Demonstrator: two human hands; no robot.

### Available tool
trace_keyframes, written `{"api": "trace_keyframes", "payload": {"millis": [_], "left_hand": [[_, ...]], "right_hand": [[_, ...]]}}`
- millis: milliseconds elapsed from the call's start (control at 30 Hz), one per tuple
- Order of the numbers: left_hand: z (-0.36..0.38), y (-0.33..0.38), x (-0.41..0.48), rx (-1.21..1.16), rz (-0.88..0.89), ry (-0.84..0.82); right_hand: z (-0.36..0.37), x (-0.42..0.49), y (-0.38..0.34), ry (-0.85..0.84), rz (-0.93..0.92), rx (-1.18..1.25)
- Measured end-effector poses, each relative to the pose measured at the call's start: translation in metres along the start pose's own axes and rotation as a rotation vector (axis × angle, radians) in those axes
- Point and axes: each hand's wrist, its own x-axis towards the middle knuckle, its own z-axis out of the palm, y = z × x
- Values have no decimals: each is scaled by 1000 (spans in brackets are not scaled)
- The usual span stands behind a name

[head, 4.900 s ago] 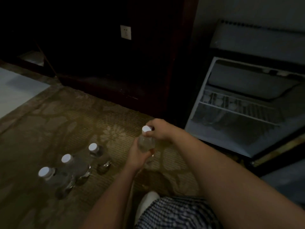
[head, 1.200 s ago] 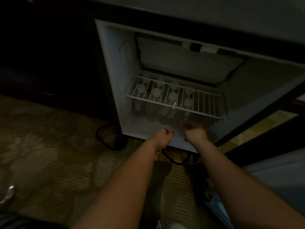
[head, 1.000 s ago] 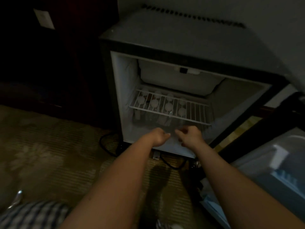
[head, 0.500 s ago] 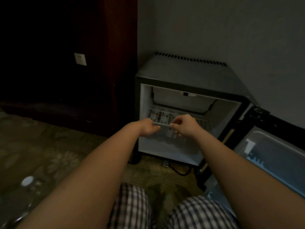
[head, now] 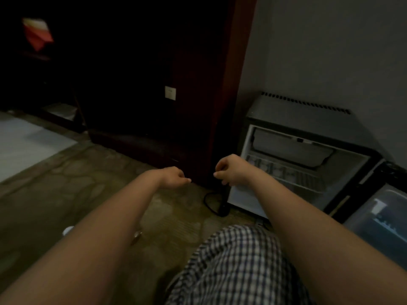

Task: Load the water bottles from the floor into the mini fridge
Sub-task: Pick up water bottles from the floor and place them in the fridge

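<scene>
Carpet (head: 66,183), left hand (head: 174,178), right hand (head: 231,170) apart, mini fridge (head: 297,115) open

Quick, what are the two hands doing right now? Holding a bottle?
Left hand: open, fingers loosely curled, holding nothing.
Right hand: open, fingers loosely curled, holding nothing.

No text, label, brand or number is readable. A pale wall plate (head: 170,92) above the left grip (head: 174,178) looks plain. A red and white shape (head: 37,33) far up and left of that grip is blurred. A pale patch on the fridge door (head: 377,205), right of the right grip (head: 231,170), is too dim to read.
</scene>
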Motion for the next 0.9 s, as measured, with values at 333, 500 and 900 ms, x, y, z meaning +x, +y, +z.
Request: {"api": "trace_keyframes", "payload": {"millis": [333, 500, 900], "left_hand": [[35, -150, -33, -95, -193, -68], [51, -201, -37, -247, -260, -46], [116, -253, -3, -637, -300, 56]], "right_hand": [[145, 26, -63, -282, -66, -128], [180, 47, -61, -327, -82, -152], [255, 111, -68, -404, -137, -208]]}}
